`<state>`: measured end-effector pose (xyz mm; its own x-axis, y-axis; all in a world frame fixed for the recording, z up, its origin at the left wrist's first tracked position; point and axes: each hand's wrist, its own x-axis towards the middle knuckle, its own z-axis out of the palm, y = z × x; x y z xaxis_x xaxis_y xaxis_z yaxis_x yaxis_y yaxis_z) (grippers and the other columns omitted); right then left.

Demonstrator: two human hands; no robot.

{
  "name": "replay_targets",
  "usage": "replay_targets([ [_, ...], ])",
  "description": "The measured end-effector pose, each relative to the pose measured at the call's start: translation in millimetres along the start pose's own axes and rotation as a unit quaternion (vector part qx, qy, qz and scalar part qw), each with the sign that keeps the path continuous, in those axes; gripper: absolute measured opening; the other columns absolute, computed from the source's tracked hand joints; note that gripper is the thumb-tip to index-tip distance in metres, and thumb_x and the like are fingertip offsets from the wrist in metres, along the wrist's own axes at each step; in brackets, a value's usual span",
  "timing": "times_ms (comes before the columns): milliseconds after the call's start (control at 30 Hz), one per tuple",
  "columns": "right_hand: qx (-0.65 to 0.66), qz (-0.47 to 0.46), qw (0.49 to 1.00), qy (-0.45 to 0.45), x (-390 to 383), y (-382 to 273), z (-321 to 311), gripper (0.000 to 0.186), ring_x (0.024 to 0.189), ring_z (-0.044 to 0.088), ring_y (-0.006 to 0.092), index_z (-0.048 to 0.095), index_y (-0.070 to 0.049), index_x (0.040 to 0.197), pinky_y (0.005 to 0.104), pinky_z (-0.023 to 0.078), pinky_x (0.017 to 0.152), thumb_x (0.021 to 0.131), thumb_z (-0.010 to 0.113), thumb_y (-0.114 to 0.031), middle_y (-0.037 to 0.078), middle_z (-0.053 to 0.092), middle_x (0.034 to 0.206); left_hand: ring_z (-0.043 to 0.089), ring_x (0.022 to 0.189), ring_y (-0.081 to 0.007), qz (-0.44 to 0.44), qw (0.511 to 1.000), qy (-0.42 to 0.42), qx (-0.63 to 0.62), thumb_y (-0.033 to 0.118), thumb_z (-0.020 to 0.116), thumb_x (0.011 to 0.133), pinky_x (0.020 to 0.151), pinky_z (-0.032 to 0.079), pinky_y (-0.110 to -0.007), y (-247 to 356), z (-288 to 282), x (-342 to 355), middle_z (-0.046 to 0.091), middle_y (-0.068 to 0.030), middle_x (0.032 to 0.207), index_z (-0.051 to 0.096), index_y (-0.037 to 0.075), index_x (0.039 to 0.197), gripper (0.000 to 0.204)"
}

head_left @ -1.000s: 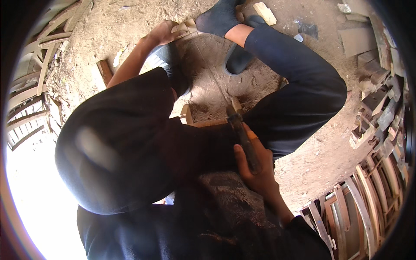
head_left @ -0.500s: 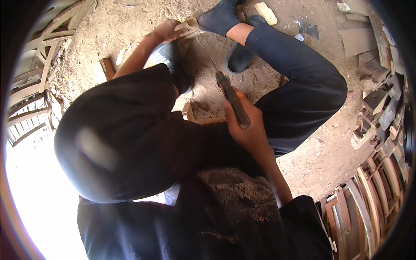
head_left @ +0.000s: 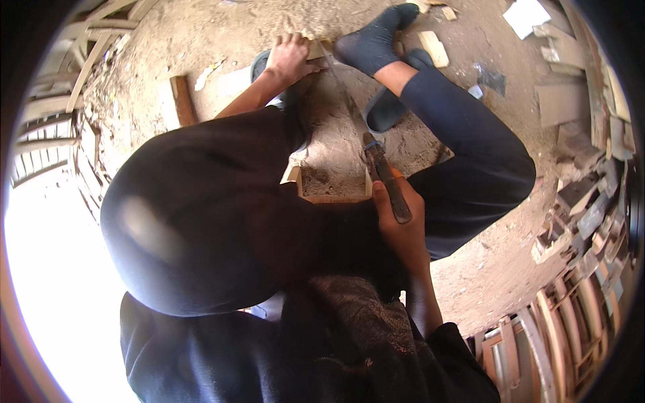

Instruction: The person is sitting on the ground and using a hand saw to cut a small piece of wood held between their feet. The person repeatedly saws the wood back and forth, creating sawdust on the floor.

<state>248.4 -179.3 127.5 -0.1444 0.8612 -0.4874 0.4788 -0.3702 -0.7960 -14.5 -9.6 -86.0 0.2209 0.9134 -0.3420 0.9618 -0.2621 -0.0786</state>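
My right hand is wrapped round the dark handle of a handsaw. Its long thin blade points away, up to a small pale wood block on the ground. Against the near-left side of that block my left hand is pressing, its fingers bent over the edge; the palm side and part of the wood are hidden. The toes of my dark-socked foot sit just right of the block and blade tip. Whether the teeth are in the wood is too small to tell.
Below the saw lies a wooden frame, partly behind my clothing. A dark slipper rests under my raised leg. Wood offcuts and a brown block lie on the dirt floor; stacked curved wooden parts line the right side.
My left hand has moved right and its fingers now cover the wood more, hiding the notched shape seen before. The saw stays in my right hand. The whole view has shifted slightly.
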Motion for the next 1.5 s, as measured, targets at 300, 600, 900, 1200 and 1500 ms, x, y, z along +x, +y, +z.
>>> replay_targets([
  [300,-0.031,-0.071,0.997,0.008,12,12,10,0.049,0.074,0.064,0.0141,0.046,0.000,0.137,0.0273,0.049,0.069,0.093,0.058,-0.017,0.018,0.066,0.084,0.061,0.105,-0.0306,0.005,0.985,-0.066,-0.162,0.043,0.064,0.085,0.091,0.050,-0.040,-14,10,10,0.064,-0.0154,0.109,0.063,0.003,0.107,0.046],
  [600,-0.056,-0.054,0.997,0.012,-40,10,8,0.047,0.089,0.068,0.0192,0.044,-0.005,0.139,0.0281,0.051,0.073,0.093,0.054,-0.007,0.024,0.065,0.106,0.061,0.105,-0.0313,0.022,0.980,-0.040,-0.193,0.047,0.062,0.085,0.090,0.050,-0.041,-13,25,19,0.064,-0.0174,0.104,0.064,0.003,0.102,0.048],
  [900,-0.067,-0.117,0.991,0.011,-45,0,-5,0.053,0.094,0.068,0.0320,0.040,-0.011,0.142,0.0344,0.054,0.074,0.092,0.055,-0.007,0.021,0.063,0.116,0.059,0.106,-0.0310,-0.002,0.984,0.049,-0.171,0.041,0.064,0.086,0.092,0.049,-0.041,-5,11,4,0.061,-0.0154,0.108,0.060,0.004,0.107,0.043],
  [1200,-0.042,-0.103,0.994,0.022,-58,3,-9,0.051,0.076,0.070,0.0261,0.043,-0.007,0.139,0.0338,0.052,0.066,0.091,0.057,-0.006,0.023,0.066,0.102,0.055,0.115,-0.0293,0.004,0.992,0.001,-0.128,0.052,0.057,0.087,0.098,0.045,-0.039,-6,0,2,0.056,-0.0148,0.120,0.057,0.005,0.119,0.057],
  [1500,-0.092,-0.168,0.981,0.034,-45,1,-10,0.049,0.080,0.071,0.0244,0.046,-0.003,0.137,0.0323,0.053,0.066,0.089,0.057,-0.003,0.022,0.066,0.100,0.054,0.114,-0.0306,0.010,0.990,-0.022,-0.140,0.055,0.055,0.088,0.098,0.044,-0.039,-8,7,1,0.055,-0.0175,0.119,0.051,0.003,0.122,0.062],
])
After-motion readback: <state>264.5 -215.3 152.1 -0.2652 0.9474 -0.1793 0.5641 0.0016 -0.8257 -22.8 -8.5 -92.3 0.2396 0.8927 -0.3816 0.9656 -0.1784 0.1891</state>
